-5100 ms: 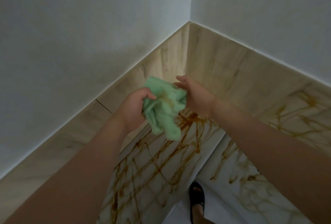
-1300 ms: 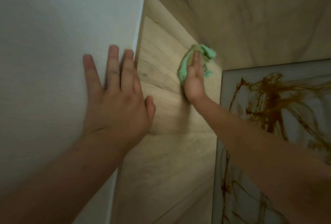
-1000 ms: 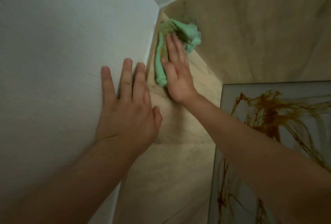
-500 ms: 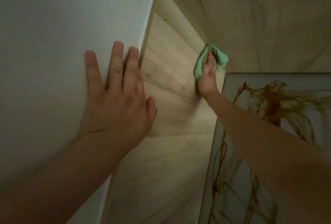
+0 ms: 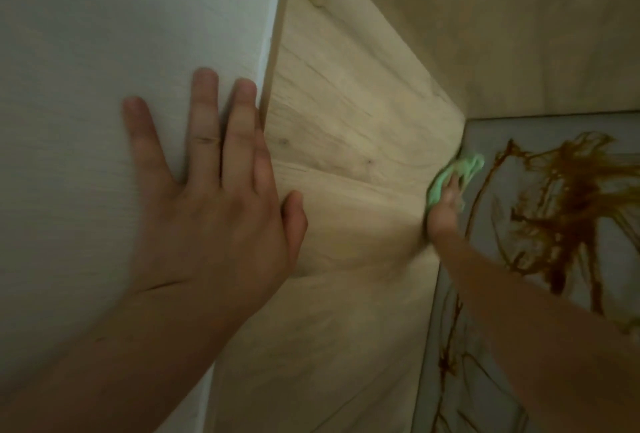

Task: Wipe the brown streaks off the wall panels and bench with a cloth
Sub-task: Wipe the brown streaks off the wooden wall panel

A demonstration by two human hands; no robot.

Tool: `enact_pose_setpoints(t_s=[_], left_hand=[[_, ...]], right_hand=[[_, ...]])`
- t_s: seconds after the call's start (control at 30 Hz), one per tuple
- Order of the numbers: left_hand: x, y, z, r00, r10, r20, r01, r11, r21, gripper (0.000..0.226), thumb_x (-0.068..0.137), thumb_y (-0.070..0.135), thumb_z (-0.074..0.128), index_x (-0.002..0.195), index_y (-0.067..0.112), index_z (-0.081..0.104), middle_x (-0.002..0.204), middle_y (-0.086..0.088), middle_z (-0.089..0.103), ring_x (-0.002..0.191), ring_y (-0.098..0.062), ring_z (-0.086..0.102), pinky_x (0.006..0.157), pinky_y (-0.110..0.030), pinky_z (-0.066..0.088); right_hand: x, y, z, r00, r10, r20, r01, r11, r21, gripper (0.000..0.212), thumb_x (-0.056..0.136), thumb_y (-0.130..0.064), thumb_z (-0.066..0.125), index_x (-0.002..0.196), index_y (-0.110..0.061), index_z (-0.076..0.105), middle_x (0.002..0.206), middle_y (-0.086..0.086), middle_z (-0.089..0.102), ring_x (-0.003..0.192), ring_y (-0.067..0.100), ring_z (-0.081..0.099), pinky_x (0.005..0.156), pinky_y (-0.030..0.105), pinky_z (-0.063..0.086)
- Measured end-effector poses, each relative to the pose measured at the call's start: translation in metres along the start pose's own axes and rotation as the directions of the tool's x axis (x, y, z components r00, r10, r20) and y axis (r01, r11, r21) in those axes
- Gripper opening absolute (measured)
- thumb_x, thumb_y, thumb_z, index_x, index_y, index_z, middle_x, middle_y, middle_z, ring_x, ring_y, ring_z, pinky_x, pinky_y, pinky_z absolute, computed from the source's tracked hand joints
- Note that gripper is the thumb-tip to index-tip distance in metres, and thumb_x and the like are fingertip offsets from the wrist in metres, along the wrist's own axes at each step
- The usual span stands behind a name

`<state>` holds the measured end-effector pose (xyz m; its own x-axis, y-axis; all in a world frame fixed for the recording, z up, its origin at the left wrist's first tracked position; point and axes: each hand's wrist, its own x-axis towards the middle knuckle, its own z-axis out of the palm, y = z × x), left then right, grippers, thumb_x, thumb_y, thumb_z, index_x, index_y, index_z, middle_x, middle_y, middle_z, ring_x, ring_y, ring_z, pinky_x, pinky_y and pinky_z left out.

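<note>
Step in hand, as I'm reading it: wiping the low edge of the side panel (image 5: 346, 121), right at its joint with the surface (image 5: 485, 391). Doing it well:
- leaning weight on the bracing left hand (image 5: 214, 211), not on the wiping arm
- running the cloth (image 5: 457, 173) along the joint in one direction, with flat pressure
- turning to a clean fold before going onto the surface, otherwise it's probably smearing brown back onto the wood
- working a cloth edge into the joint, since it's likely trapping residue

Left hand: nearest, lying flat on the white wall (image 5: 104, 51) just left of the panel. Fingers are straight and spread, thumb is reaching over the panel face, and it's holding nothing.

Right hand (image 5: 445, 214): farther off, at the panel's bottom edge, pressing the bunched green cloth against the panel. Fingers are looking straight over the cloth, not wrapping it. Motion blur is hiding the thumb.

The cloth's far end is spilling onto the surface.

Beyond the panel's bottom edge, streaks (image 5: 571, 197) are covering the surface thickly; I'm judging that part not yet started. The side panel is showing no obvious brown. The back panel (image 5: 519, 34), meeting the side panel at the far corner, is too dim for judging.
</note>
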<state>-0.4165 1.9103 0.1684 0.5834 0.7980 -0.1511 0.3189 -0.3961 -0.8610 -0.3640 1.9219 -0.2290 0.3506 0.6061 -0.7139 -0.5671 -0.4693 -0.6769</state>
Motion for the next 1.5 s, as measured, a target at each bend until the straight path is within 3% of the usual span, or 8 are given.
enact_pose_setpoints(t_s=[0.2,0.57,0.73,0.97,1.17,1.3,1.4,1.5], left_hand=[[0.000,-0.002,-0.004,1.000,0.012,0.003,-0.012,1.000,-0.010,0.082,0.104,0.049,0.021,0.157,-0.012,0.015,0.170,-0.022,-0.002,0.156,-0.045,-0.013,0.115,-0.077,-0.008],[-0.001,-0.004,-0.004,1.000,0.014,-0.019,-0.015,0.998,-0.059,0.079,0.104,0.048,0.019,0.157,-0.009,0.013,0.170,-0.024,-0.006,0.154,-0.046,-0.018,0.114,-0.075,-0.017],[-0.001,-0.007,-0.005,1.000,0.005,-0.029,-0.007,0.996,-0.084,0.077,0.103,0.046,0.021,0.159,-0.007,0.019,0.170,-0.024,0.005,0.155,-0.046,-0.014,0.114,-0.074,-0.018],[-0.002,-0.008,-0.004,1.000,-0.008,-0.015,0.007,0.997,-0.081,0.076,0.104,0.044,0.018,0.158,-0.009,0.018,0.169,-0.026,-0.005,0.155,-0.047,-0.014,0.112,-0.074,-0.020],[-0.005,-0.007,-0.001,1.000,0.001,0.008,-0.001,0.999,-0.036,0.077,0.103,0.045,0.015,0.157,-0.010,0.016,0.169,-0.027,-0.006,0.155,-0.049,-0.013,0.109,-0.074,-0.025],[-0.004,-0.007,0.000,1.000,0.010,0.001,-0.010,1.000,-0.014,0.078,0.104,0.045,0.014,0.154,-0.014,0.008,0.169,-0.028,-0.006,0.154,-0.050,-0.014,0.109,-0.075,-0.024],[-0.004,-0.005,0.001,1.000,0.030,0.008,-0.030,0.999,-0.014,0.076,0.104,0.045,0.014,0.156,-0.011,0.012,0.168,-0.029,-0.006,0.153,-0.051,-0.014,0.109,-0.076,-0.024],[-0.010,-0.007,-0.002,1.000,0.029,0.009,-0.028,0.999,-0.043,0.075,0.104,0.044,0.014,0.156,-0.010,0.017,0.168,-0.030,-0.001,0.154,-0.051,-0.010,0.113,-0.076,-0.016]], right_hand=[[-0.062,0.014,0.006,0.988,0.139,0.068,-0.137,0.990,-0.036,0.056,0.113,-0.034,0.019,0.165,-0.012,0.014,0.171,0.010,0.018,0.156,0.027,0.021,0.125,0.037,0.018],[-0.103,-0.261,0.053,0.964,-0.247,0.102,0.237,0.967,0.093,0.059,0.112,-0.036,0.019,0.166,-0.013,0.008,0.173,0.008,0.003,0.159,0.025,0.000,0.128,0.044,0.000],[-0.156,-0.262,0.058,0.536,-0.810,0.236,0.840,0.540,-0.055,0.060,0.110,-0.036,0.035,0.166,-0.023,0.016,0.174,0.002,0.004,0.160,0.019,0.000,0.130,0.044,0.002],[-0.103,-0.167,0.022,0.933,-0.193,0.304,0.297,0.890,-0.347,0.055,0.111,-0.015,0.016,0.164,-0.006,0.002,0.173,0.013,-0.005,0.160,0.027,-0.005,0.129,0.039,-0.001],[-0.154,-0.141,0.028,0.907,0.253,0.337,-0.259,0.965,-0.028,0.122,0.066,-0.105,0.030,0.165,-0.039,0.005,0.173,-0.011,0.007,0.158,0.016,0.013,0.128,0.053,0.011],[-0.186,-0.169,0.014,0.919,0.116,0.378,-0.082,0.991,-0.105,0.075,0.101,-0.061,0.037,0.165,-0.032,0.010,0.171,-0.008,0.017,0.153,0.021,0.027,0.123,0.043,0.026],[-0.182,-0.184,-0.025,0.914,0.218,0.342,-0.233,0.972,0.002,0.044,0.105,-0.039,0.044,0.138,-0.014,0.059,0.131,0.009,0.065,0.117,0.027,0.062,0.104,0.047,0.052],[-0.184,-0.218,-0.074,0.864,0.301,0.404,-0.396,0.902,0.174,0.041,0.103,-0.031,0.050,0.129,-0.005,0.066,0.123,0.019,0.072,0.115,0.035,0.068,0.095,0.050,0.057]])
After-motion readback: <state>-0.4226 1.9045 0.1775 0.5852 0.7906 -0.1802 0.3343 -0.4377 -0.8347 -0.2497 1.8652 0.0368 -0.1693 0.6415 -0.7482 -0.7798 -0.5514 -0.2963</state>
